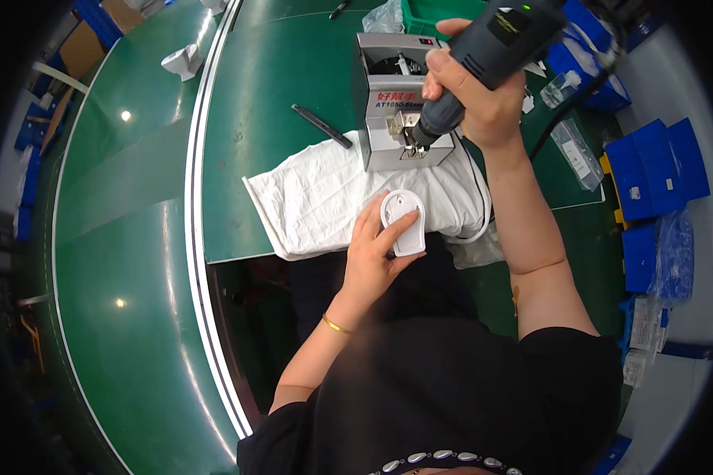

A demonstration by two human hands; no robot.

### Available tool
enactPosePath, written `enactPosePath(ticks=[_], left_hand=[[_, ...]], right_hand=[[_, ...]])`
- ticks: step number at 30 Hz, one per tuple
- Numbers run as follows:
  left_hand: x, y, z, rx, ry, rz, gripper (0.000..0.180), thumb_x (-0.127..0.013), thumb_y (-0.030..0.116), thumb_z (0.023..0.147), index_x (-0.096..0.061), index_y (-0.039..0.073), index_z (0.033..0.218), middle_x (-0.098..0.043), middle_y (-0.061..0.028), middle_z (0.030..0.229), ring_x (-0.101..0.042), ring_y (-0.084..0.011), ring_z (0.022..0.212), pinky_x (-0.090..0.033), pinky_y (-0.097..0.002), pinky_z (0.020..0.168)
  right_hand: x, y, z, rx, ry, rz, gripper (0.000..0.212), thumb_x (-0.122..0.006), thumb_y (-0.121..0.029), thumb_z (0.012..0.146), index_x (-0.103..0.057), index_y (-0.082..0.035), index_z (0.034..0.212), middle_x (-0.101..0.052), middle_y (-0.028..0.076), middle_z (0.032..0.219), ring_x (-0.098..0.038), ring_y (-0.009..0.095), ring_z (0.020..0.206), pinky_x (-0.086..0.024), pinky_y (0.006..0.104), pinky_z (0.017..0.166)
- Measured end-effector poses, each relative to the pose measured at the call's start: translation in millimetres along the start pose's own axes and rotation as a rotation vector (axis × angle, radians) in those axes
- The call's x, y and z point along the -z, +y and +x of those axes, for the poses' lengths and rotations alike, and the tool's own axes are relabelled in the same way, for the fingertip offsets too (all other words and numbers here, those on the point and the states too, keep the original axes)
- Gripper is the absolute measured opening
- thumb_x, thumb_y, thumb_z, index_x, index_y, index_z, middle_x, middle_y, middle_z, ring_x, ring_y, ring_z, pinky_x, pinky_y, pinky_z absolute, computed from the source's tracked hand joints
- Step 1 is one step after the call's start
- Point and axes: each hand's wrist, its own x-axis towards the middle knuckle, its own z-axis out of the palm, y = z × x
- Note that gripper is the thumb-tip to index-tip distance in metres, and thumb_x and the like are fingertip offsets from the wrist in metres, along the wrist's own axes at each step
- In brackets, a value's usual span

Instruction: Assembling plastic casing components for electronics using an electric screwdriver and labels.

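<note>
My right hand (pixel 479 95) is wrapped round a black electric screwdriver (pixel 491 47) with a cable at its upper end. Its tip points down at the front outlet of a grey screw feeder (pixel 392 103); I cannot tell whether a screw is on the bit. Nearer to me, my left hand (pixel 372 241) grips a white rounded plastic housing (pixel 406 226), its hollow side up, with one finger lying across it. The housing is held over the edge of a white cloth (pixel 317 202), on which the feeder appears to stand.
Left of the feeder lies a black pen-like tool (pixel 322 126). A light rail (pixel 198 237) runs beside a green belt, which carries a white part (pixel 182 62). Blue bins (pixel 646 174) line the right side, near a clear bag (pixel 576 154). A green crate (pixel 440 16) stands behind.
</note>
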Motion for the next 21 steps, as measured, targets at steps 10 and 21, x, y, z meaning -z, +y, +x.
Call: enactPosePath(ticks=[10, 21], left_hand=[[0.9, -2.5, -1.8, 0.010, 0.008, -0.014, 0.069, -0.090, 0.014, 0.059, -0.066, 0.017, 0.124, -0.051, -0.0212, 0.140, -0.050, -0.0414, 0.128, -0.045, -0.0459, 0.105], [1.0, -2.5, -1.5, 0.021, -0.003, -0.023, 0.069, -0.090, 0.014, 0.060, -0.066, 0.018, 0.125, -0.049, -0.0225, 0.142, -0.049, -0.0425, 0.129, -0.045, -0.0460, 0.105]], right_hand=[[-21.0, -42.8, -55.0, -0.086, -0.057, 0.035, 0.037, -0.060, 0.001, 0.090, -0.045, 0.002, 0.124, -0.059, 0.011, 0.077, -0.059, 0.018, 0.065, -0.052, 0.0390, 0.066], [-27.3, -34.3, -59.5, -0.112, -0.059, 0.019, 0.037, -0.061, 0.002, 0.089, -0.045, 0.001, 0.123, -0.059, 0.012, 0.076, -0.060, 0.018, 0.065, -0.053, 0.0383, 0.065]])
